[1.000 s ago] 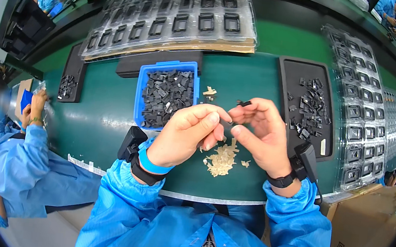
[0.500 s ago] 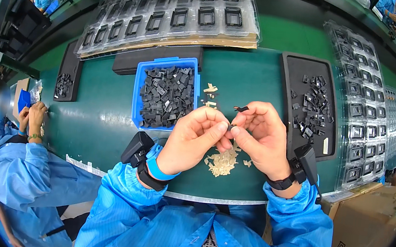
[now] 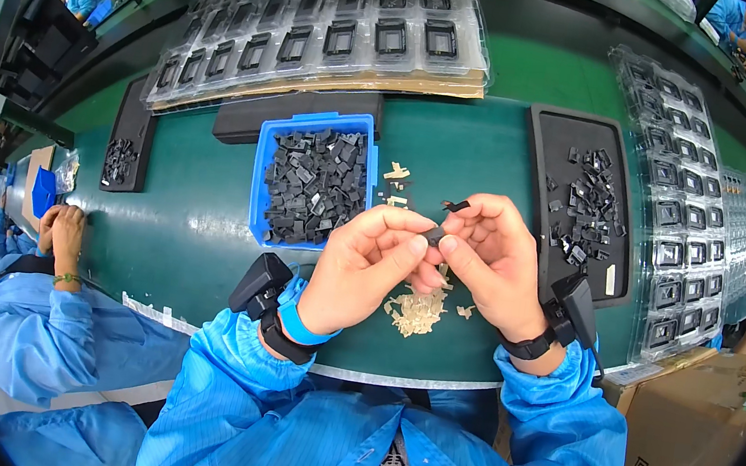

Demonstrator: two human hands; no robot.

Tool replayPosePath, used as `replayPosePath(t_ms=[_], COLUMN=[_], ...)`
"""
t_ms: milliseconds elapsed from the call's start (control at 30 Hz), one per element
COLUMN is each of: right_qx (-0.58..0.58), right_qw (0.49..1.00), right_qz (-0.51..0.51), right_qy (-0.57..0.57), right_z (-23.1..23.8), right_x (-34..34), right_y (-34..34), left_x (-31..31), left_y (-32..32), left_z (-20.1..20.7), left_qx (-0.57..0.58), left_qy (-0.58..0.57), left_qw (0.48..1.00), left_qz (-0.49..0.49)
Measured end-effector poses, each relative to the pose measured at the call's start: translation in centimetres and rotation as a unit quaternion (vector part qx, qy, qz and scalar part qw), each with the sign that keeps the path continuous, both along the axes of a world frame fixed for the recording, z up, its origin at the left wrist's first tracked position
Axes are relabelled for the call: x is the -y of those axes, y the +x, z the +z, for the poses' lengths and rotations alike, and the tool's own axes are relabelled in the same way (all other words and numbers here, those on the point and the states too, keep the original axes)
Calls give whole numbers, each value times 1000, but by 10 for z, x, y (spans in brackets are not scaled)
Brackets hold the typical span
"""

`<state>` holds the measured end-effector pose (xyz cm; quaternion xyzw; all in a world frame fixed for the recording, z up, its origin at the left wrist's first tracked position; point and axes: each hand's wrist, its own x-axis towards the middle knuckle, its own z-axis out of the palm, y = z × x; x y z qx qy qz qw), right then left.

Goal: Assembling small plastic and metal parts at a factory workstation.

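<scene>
Between the fingertips of my left hand (image 3: 374, 257) and my right hand (image 3: 493, 263) is a small black plastic part (image 3: 434, 235), pinched from both sides above the table. Tweezers with dark tips (image 3: 457, 206) seem to stick out from the fingers of my right hand; most of that thing is hidden, so its kind is uncertain. Below my fingers lies a pile of small cream-coloured strips (image 3: 417, 312). Just left of my left hand stands a blue bin (image 3: 259, 182) full of small black plastic parts (image 3: 319, 179).
A black tray (image 3: 617, 256) with loose black parts lies at the right. Clear blister trays (image 3: 359, 52) of black frames are stacked at the back, others (image 3: 687, 246) at far right. A cardboard box (image 3: 686, 435) stands lower right. A co-worker's hands (image 3: 62, 234) rest at the left edge.
The black part shows more plainly between my fingertips, which have shifted slightly. At the left, the co-worker's hands have come down toward the table edge.
</scene>
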<state>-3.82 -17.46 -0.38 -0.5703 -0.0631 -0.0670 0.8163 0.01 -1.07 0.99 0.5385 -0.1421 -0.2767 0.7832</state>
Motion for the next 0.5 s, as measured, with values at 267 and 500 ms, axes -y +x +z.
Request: replayPosePath(t_ms=[267,500], right_qx=[6,45], right_qw=[994,961], right_qz=[-66,-132], right_qy=[-81,-239], right_z=[2,5], right_x=[7,5], right_y=[2,1], left_x=[3,5], left_y=[-4,-5], left_z=[-3,-1], left_qx=[84,146], left_qy=[51,130], left_qw=[991,974], left_qz=[87,118])
